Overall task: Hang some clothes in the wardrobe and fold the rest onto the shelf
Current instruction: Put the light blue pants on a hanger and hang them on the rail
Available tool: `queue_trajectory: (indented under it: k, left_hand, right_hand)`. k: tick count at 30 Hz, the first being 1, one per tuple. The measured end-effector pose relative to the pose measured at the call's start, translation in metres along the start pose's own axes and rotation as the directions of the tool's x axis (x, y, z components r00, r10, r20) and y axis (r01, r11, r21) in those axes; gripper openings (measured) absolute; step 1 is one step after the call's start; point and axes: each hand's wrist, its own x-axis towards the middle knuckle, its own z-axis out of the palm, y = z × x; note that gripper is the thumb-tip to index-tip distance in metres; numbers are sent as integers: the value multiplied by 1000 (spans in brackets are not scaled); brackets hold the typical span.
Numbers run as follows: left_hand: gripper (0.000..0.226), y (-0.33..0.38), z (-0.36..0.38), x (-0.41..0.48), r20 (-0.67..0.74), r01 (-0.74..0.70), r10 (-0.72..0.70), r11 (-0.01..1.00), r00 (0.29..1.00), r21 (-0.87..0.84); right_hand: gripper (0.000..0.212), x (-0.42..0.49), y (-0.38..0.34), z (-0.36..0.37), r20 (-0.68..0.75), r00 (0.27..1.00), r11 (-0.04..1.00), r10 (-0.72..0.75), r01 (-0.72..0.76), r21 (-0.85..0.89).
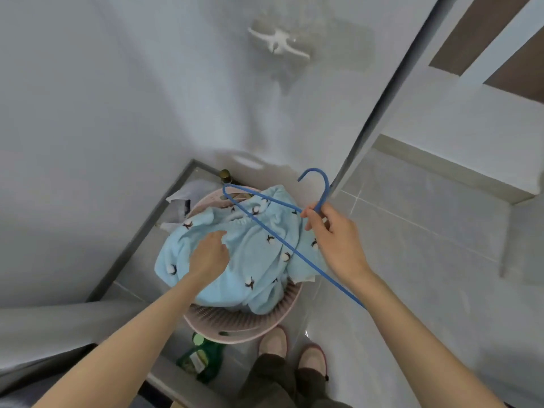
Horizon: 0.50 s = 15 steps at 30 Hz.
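A light blue garment (256, 254) with small dark and white prints is heaped on top of a pink slatted laundry basket (235, 322) on the floor. My left hand (210, 254) presses down into the garment's left side, fingers curled into the cloth. My right hand (332, 231) holds a blue wire hanger (282, 245) by the neck just under its hook. The hanger hangs tilted over the garment, its hook pointing up and its long bar running down to the right.
A green bottle (200, 357) lies on a grey ledge beside the basket. A grey door frame (138, 237) runs along the left. White wall fills the background, with a white hook fixture (278, 44) high up. Grey tiled floor extends right. My slippered feet (291, 348) stand below the basket.
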Motion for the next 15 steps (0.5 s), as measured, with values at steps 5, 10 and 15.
queue_trajectory:
  k: [5, 10, 15]
  left_hand:
    - [41, -25, 34, 67, -13, -27, 29, 988, 999, 149]
    - [48, -48, 58, 121, 93, -169, 148, 935, 985, 310]
    - [36, -74, 70, 138, 104, -128, 80, 765, 991, 631]
  right_hand:
    - [19, 35, 32, 35, -7, 998, 998, -56, 56, 38]
    - [20, 59, 55, 55, -23, 994, 993, -107, 108, 55]
    - [21, 66, 72, 66, -68, 990, 991, -127, 130, 45]
